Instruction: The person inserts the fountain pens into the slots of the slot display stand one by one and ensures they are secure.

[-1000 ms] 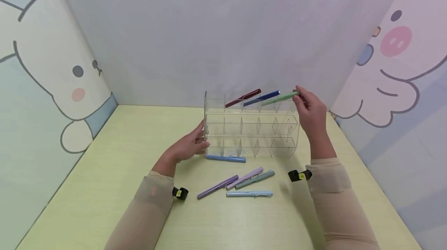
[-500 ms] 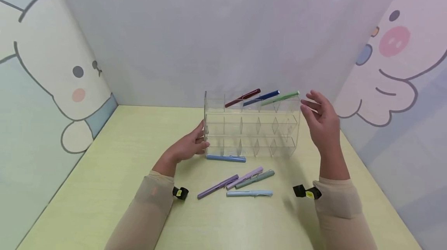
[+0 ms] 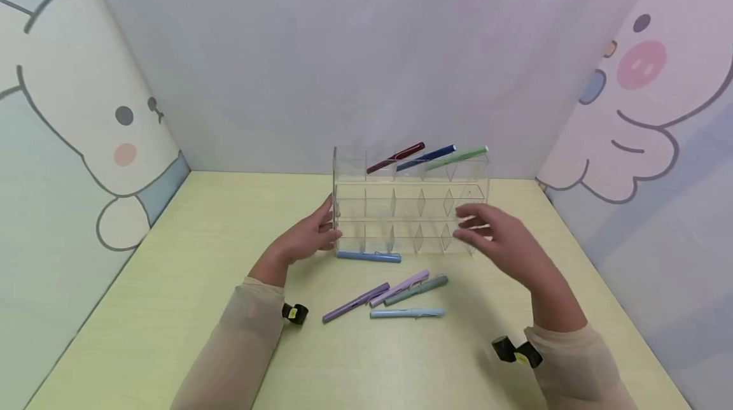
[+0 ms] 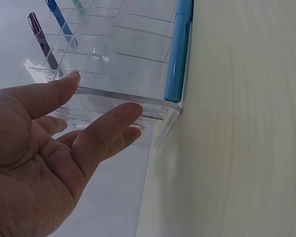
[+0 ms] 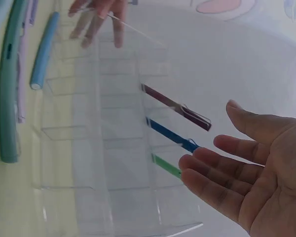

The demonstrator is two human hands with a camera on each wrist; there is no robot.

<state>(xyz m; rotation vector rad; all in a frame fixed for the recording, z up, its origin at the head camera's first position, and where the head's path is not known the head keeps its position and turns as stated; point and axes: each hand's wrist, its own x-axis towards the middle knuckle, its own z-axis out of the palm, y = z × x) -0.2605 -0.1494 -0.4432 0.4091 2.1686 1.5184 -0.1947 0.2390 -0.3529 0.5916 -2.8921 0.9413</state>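
A clear acrylic pen rack point(image 3: 408, 220) with tiered compartments stands on the table. Slanting in its top row are a dark red pen point(image 3: 396, 158), a dark blue pen point(image 3: 426, 158) and a light green pen point(image 3: 458, 158). My left hand point(image 3: 306, 236) rests against the rack's left side panel, fingers loosely extended. My right hand point(image 3: 501, 241) hovers in front of the rack's lower right part, holding nothing, its fingers loosely bent. Along the rack's front foot lies a blue pen point(image 3: 369, 257). Nearer me are a purple pen point(image 3: 356, 302), a lilac pen point(image 3: 399, 288), a grey-green pen point(image 3: 416, 291) and a light blue pen point(image 3: 407, 313).
The pale yellow table point(image 3: 189, 308) carries everything. A grey-white backdrop point(image 3: 366, 60) rises behind the rack, and cartoon-printed panels point(image 3: 123, 181) flank both sides. Each sleeve has a black wrist camera point(image 3: 294, 314) at its cuff.
My right hand let go of the light green pen, which stays slanted in the top row. The hand then drew back and came down to the rack's lower right front. My left hand stayed put.
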